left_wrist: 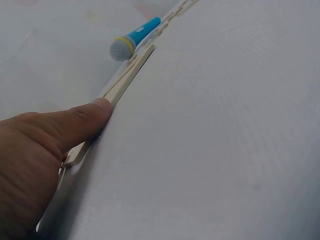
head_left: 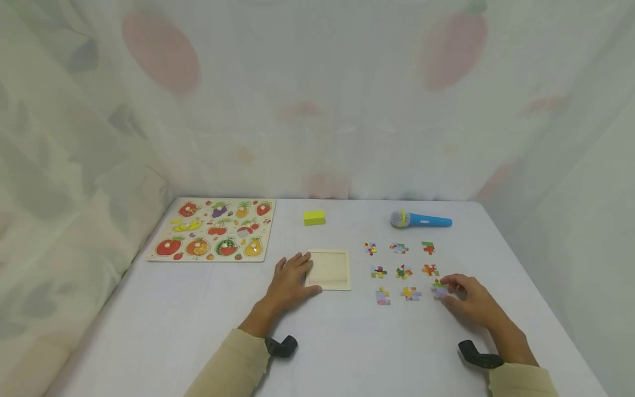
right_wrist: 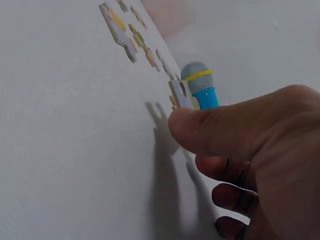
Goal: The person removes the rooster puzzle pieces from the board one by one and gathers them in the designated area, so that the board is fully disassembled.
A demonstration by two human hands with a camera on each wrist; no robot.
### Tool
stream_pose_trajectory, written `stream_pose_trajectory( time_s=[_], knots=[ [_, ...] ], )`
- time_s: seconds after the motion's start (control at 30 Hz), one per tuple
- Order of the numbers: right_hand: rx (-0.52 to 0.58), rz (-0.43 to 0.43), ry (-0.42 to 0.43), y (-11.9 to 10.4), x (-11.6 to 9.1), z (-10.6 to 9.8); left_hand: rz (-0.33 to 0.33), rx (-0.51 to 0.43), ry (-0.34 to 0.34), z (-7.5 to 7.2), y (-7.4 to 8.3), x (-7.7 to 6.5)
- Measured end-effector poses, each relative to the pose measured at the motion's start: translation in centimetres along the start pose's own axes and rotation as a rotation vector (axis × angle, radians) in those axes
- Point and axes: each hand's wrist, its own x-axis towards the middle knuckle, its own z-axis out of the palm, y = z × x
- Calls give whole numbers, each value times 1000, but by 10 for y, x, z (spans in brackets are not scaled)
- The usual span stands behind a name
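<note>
My left hand [head_left: 291, 284] rests at the left side of a square, shallow wooden puzzle tray [head_left: 328, 270]. In the left wrist view its thumb [left_wrist: 82, 122] lies straight against the tray's edge. Farther right, my right hand [head_left: 471, 300] pinches a jigsaw piece [head_left: 439, 290] between thumb and forefinger. The right wrist view shows that piece [right_wrist: 182, 95] tilted up off the cloth, its shadow below; the other fingers are loosely bent. More jigsaw pieces [head_left: 404, 271] lie picture side up in loose rows between the tray and my right hand.
A fruit peg puzzle board [head_left: 208, 230] lies at the back left. Behind the tray sits a yellow block [head_left: 314, 218]. A blue toy microphone [head_left: 421, 219] lies behind the jigsaw pieces. Patterned curtains [head_left: 317, 110] hang behind and beside the white-covered table [head_left: 357, 347].
</note>
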Motion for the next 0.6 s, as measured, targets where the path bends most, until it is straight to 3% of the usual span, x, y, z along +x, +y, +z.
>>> stream_pose_trajectory(
  time_s=[0.17, 0.5, 0.6],
  knots=[
    [0, 66, -44, 2, -1, 3, -3, -1, 2, 0, 1, -2],
    [3, 78, -88, 4, 0, 3, 2, 9, 8, 3, 1, -2],
    [-10, 79, -50, 3, -2, 3, -2, 16, -4, 3, 0, -2]
  ],
)
